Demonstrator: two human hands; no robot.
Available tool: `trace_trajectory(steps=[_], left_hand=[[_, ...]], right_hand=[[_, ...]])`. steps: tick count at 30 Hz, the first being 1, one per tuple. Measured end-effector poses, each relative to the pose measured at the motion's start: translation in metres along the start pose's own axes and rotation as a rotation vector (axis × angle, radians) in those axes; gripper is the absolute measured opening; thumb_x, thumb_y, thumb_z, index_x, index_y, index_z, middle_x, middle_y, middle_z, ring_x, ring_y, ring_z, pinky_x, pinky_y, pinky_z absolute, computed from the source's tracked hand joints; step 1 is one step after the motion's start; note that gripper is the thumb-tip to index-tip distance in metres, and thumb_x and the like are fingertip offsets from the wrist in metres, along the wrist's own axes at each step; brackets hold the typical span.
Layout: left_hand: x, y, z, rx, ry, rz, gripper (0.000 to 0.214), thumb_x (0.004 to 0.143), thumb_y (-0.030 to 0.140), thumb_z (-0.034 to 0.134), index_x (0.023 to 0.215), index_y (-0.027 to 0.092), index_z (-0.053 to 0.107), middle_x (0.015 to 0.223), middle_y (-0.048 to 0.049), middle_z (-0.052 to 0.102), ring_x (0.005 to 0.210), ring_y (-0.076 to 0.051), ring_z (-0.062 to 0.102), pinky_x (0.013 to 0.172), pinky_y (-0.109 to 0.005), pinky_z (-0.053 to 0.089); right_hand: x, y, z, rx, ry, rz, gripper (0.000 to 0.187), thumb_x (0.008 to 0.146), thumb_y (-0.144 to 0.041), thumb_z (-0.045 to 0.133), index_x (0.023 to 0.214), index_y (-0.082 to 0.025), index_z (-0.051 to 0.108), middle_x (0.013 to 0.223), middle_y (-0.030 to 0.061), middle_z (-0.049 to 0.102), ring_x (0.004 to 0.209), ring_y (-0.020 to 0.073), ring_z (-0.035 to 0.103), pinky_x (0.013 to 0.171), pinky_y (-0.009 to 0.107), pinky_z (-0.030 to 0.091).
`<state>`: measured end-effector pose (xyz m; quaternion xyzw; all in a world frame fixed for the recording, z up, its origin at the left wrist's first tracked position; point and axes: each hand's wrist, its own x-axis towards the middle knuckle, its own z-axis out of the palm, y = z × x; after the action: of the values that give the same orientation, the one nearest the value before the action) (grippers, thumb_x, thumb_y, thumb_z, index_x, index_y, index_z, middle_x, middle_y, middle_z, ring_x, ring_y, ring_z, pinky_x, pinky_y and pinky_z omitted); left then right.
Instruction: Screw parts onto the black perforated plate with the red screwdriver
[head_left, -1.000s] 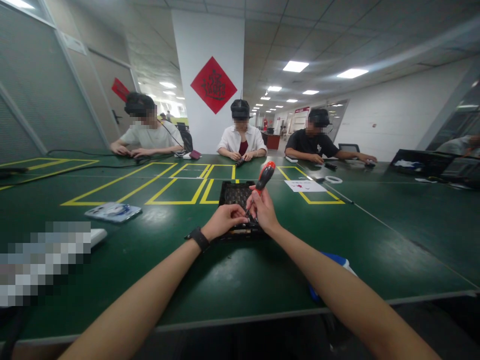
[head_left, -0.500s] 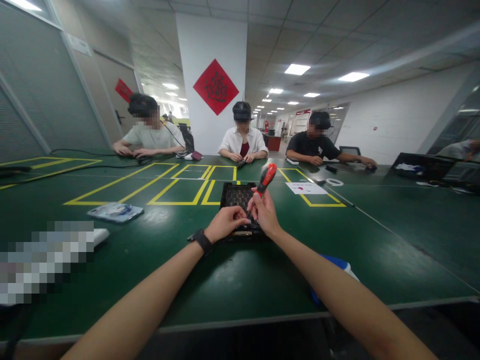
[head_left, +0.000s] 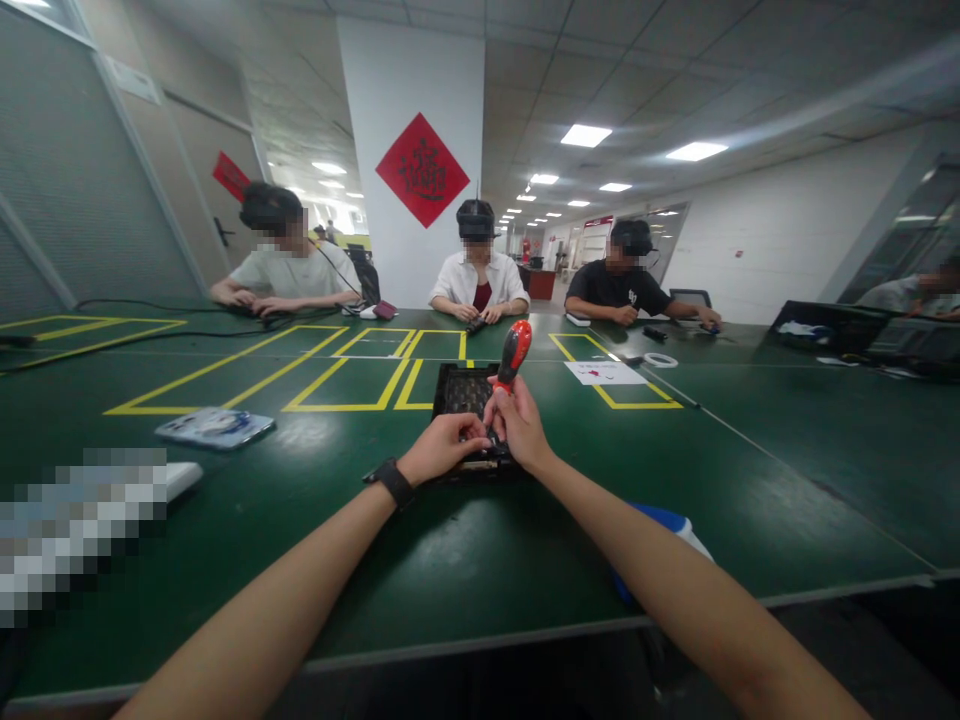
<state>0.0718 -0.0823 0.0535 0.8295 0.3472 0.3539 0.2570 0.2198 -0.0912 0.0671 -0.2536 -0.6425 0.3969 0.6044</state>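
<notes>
A screwdriver [head_left: 515, 352] with a red and black handle points down, its handle tilted a little to the right. My right hand [head_left: 519, 425] is closed around its lower part, over a black plastic case [head_left: 459, 378] that lies open on the table. My left hand [head_left: 444, 446], with a dark band on the wrist, reaches into the near side of the case. Its thumb and fingertips are pinched together close to the screwdriver's lower end. Whatever is between them is too small to make out, and the screwdriver's tip is hidden by my fingers.
The green table [head_left: 360, 560] carries yellow tape outlines. A patterned phone-like slab [head_left: 216, 427] lies to the left. On the right are a white paper sheet [head_left: 606, 373], a white ring [head_left: 661, 360] and a blue-and-white object [head_left: 664, 520] under my forearm. Several people sit across the table.
The screwdriver's handle has tipped to a more upright angle. Both hands stay at the case, and the whole view has shifted slightly.
</notes>
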Motion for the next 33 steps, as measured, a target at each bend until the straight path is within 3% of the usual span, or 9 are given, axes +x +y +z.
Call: trace_trajectory(steps=[8, 16, 22, 28, 33], left_hand=[[-0.0002, 0.0000, -0.0028, -0.014, -0.076, 0.063, 0.022, 0.080, 0.029, 0.049, 0.081, 0.014, 0.065, 0.079, -0.0020, 0.066, 0.074, -0.014, 0.057, 0.073, -0.023, 0.042], [0.0002, -0.0067, -0.0001, 0.012, -0.030, -0.007, 0.025, 0.072, 0.038, 0.060, 0.075, 0.013, 0.062, 0.068, -0.0010, 0.062, 0.065, -0.013, 0.055, 0.064, -0.023, 0.042], [-0.0011, -0.0021, -0.0040, -0.012, -0.084, 0.067, 0.022, 0.080, 0.029, 0.050, 0.082, 0.014, 0.066, 0.080, -0.0030, 0.067, 0.076, -0.015, 0.059, 0.075, -0.025, 0.043], [-0.0001, -0.0010, -0.0021, 0.124, 0.008, 0.071, 0.020, 0.070, 0.035, 0.063, 0.074, 0.016, 0.062, 0.070, -0.0010, 0.064, 0.068, -0.014, 0.056, 0.068, -0.023, 0.041], [-0.0008, -0.0038, -0.0010, 0.188, 0.027, 0.071, 0.018, 0.072, 0.034, 0.062, 0.071, 0.016, 0.063, 0.069, -0.0017, 0.064, 0.067, -0.014, 0.055, 0.068, -0.024, 0.039]], right_hand=[[0.0020, 0.0006, -0.0025, 0.013, -0.008, 0.013, 0.033, 0.085, -0.043, 0.039, 0.109, -0.021, 0.042, 0.056, -0.0076, 0.050, 0.033, 0.0023, 0.033, 0.033, 0.014, 0.027], [0.0021, 0.0000, -0.0016, 0.014, 0.023, 0.000, 0.035, 0.084, -0.045, 0.040, 0.108, -0.020, 0.043, 0.057, -0.0069, 0.051, 0.033, 0.0020, 0.032, 0.032, 0.014, 0.024], [0.0013, 0.0007, -0.0020, 0.024, -0.036, 0.026, 0.036, 0.085, -0.045, 0.038, 0.112, -0.021, 0.041, 0.058, -0.0070, 0.051, 0.033, 0.0025, 0.034, 0.033, 0.014, 0.027], [0.0031, 0.0015, -0.0040, 0.008, -0.024, 0.028, 0.036, 0.084, -0.045, 0.039, 0.110, -0.020, 0.043, 0.057, -0.0070, 0.052, 0.033, 0.0022, 0.034, 0.033, 0.014, 0.026], [0.0032, 0.0054, -0.0029, 0.031, -0.048, 0.037, 0.036, 0.085, -0.044, 0.040, 0.112, -0.020, 0.042, 0.058, -0.0070, 0.052, 0.032, 0.0021, 0.035, 0.033, 0.014, 0.026]])
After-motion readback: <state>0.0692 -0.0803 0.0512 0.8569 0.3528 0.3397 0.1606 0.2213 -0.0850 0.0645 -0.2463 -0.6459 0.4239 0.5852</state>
